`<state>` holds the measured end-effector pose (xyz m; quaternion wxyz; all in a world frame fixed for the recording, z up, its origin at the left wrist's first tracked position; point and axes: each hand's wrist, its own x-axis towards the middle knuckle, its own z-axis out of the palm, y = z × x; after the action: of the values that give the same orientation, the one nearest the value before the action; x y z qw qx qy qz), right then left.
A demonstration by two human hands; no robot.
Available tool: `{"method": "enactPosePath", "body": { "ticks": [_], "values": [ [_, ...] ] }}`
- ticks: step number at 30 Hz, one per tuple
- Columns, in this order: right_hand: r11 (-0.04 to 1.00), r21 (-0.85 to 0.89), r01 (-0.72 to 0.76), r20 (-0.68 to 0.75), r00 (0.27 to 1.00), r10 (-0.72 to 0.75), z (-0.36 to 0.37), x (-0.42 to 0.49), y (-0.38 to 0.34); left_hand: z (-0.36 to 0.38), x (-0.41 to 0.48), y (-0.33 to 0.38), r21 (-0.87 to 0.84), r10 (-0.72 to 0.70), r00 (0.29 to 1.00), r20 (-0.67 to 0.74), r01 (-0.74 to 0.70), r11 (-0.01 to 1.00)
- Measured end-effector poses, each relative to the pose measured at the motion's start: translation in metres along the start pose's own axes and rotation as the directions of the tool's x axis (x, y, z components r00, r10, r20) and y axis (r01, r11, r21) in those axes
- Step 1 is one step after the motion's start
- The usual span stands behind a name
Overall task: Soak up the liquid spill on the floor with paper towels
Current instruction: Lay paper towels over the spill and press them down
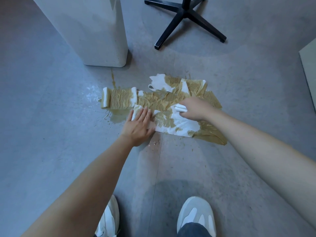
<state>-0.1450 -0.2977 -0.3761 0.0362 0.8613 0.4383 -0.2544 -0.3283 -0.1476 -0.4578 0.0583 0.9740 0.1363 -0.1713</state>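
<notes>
left hand (138,124): flat, fingers straight, pressed palm-down on the near-left edge of the paper towels (171,98); nothing is gripped.
right hand (195,108): fingers are curled round a bunched white fold of the same towels (fingertips hidden under the hand).
paper towels: several overlapping sheets are spread on the floor (51,117) under and beyond both hands. They are mostly soaked tan; white patches are left between the two hands and beyond the right hand.
towel strip (119,99): laid beyond and left of the left hand, its far-left end curled up, the middle soaked through.
spill (118,117): tan liquid; an exposed puddle is seen just left of the left hand, touching the towel strip. A thin streak runs from the strip toward the white column (95,31). Droplets are scattered near the left wrist.
white column: stood on the floor, well beyond the left hand.
black star base (186,17): well beyond the right hand.
shoes (196,214): two pale ones, behind both hands, near the elbows.
</notes>
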Motion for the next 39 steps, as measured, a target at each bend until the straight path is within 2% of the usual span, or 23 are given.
{"method": "enactPosePath", "body": {
  "ticks": [3, 6, 9, 13, 16, 20, 26, 27, 29, 30, 32, 34, 35, 37, 39],
  "values": [
    [1.0, 0.005, 0.011, -0.033, 0.999, -0.011, 0.0, 0.005, -0.008, -0.002, 0.003, -0.005, 0.019, -0.016, 0.996, 0.082, 0.015, 1.0],
    [0.999, 0.03, 0.033, -0.034, 0.999, -0.032, 0.004, 0.005, -0.01, 0.003, -0.005, -0.007, -0.044, -0.052, 0.998, 0.022, 0.053, 0.998],
    [0.999, 0.029, 0.042, -0.026, 0.999, -0.041, 0.007, 0.005, -0.007, 0.012, -0.016, -0.013, -0.058, -0.094, 0.995, 0.041, 0.096, 0.994],
    [0.999, 0.041, 0.002, -0.014, 1.0, -0.001, 0.009, 0.006, 0.0, 0.018, -0.021, -0.021, -0.091, -0.09, 0.995, -0.032, 0.087, 0.992],
    [0.998, 0.067, -0.02, -0.013, 1.0, 0.021, 0.01, 0.007, 0.004, 0.02, -0.026, -0.023, -0.074, -0.07, 0.997, -0.014, 0.069, 0.995],
    [0.996, 0.078, -0.032, -0.018, 0.999, 0.033, 0.01, 0.008, 0.005, 0.022, -0.033, -0.026, -0.097, -0.068, 0.994, -0.09, 0.059, 0.994],
    [0.997, 0.071, -0.035, 0.002, 0.999, 0.035, 0.017, 0.011, 0.003, 0.024, -0.04, -0.026, -0.069, -0.019, 0.999, -0.047, 0.016, 0.998],
    [0.994, 0.099, -0.044, 0.006, 0.999, 0.043, 0.017, 0.01, 0.002, 0.024, -0.04, -0.025, -0.072, -0.019, 0.998, -0.059, 0.015, 0.997],
    [0.962, 0.266, -0.069, 0.013, 0.998, 0.068, 0.015, 0.011, -0.002, 0.021, -0.039, -0.02, -0.106, -0.033, 0.992, -0.12, 0.02, 0.994],
    [0.915, 0.394, -0.084, 0.018, 0.996, 0.083, 0.012, 0.01, -0.004, 0.018, -0.036, -0.016, -0.136, -0.045, 0.989, -0.144, 0.026, 0.99],
    [0.733, 0.667, -0.132, 0.051, 0.99, 0.131, 0.007, 0.01, -0.01, 0.009, -0.027, -0.007, -0.248, -0.09, 0.985, -0.145, 0.052, 0.967],
    [0.484, 0.854, -0.193, 0.131, 0.979, 0.159, 0.003, 0.009, -0.015, -0.008, -0.016, 0.004, -0.498, -0.155, 0.981, -0.118, 0.076, 0.864],
    [0.367, 0.904, -0.221, 0.174, 0.972, 0.157, 0.002, 0.009, -0.019, -0.019, -0.01, 0.01, -0.664, -0.204, 0.976, -0.08, 0.101, 0.741],
    [0.207, 0.947, -0.246, 0.217, 0.965, 0.15, -0.001, 0.01, -0.024, -0.038, 0.001, 0.021, -0.905, -0.272, 0.961, 0.05, 0.158, 0.394],
    [0.105, 0.963, -0.246, 0.228, 0.961, 0.159, -0.002, 0.013, -0.029, -0.052, 0.009, 0.027, -0.975, -0.255, 0.953, 0.162, 0.195, 0.107]
  ]
}}
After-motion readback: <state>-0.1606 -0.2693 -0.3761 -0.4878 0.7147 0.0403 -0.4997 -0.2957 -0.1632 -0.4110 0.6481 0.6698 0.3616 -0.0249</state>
